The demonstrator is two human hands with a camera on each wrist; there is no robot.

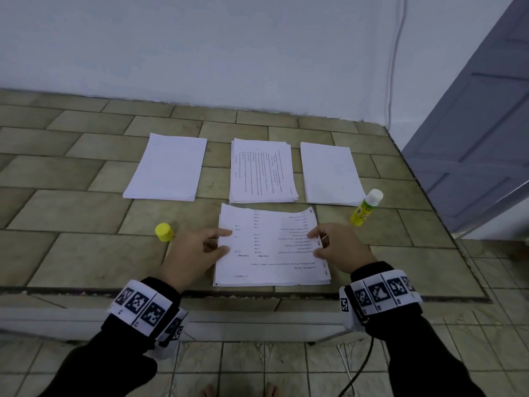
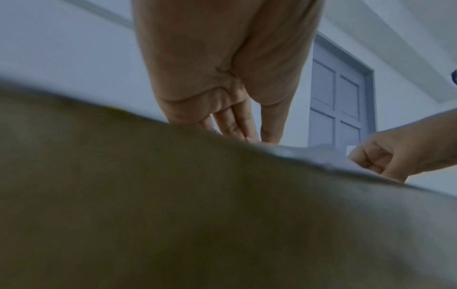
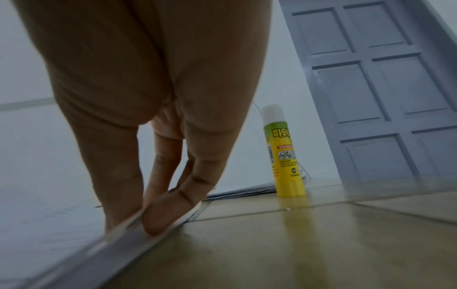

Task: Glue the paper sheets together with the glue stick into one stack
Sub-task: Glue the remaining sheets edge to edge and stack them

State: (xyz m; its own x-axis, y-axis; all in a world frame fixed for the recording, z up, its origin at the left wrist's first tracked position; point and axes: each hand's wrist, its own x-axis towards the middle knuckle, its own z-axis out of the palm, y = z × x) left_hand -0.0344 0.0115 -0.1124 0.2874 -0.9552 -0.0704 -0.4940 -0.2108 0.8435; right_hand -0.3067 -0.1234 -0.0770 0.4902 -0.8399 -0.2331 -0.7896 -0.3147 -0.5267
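A stack of printed paper sheets (image 1: 272,247) lies at the near edge of the tiled ledge (image 1: 86,253). My left hand (image 1: 224,242) rests with straight forefinger and thumb on the stack's left edge; the left wrist view shows the fingers (image 2: 235,127) pointing down onto the paper. My right hand (image 1: 315,243) pinches the stack's right edge, thumb on top and fingers (image 3: 173,211) under the raised sheets (image 3: 49,215). The yellow glue stick (image 1: 366,207) stands upright and uncapped to the right (image 3: 287,156). Its yellow cap (image 1: 164,232) lies left of my left hand.
Three more paper stacks lie behind in a row: a blank one (image 1: 169,167) at left, a printed one (image 1: 262,170) in the middle, a blank one (image 1: 330,174) at right. A grey door (image 1: 472,138) stands at right, a white wall behind.
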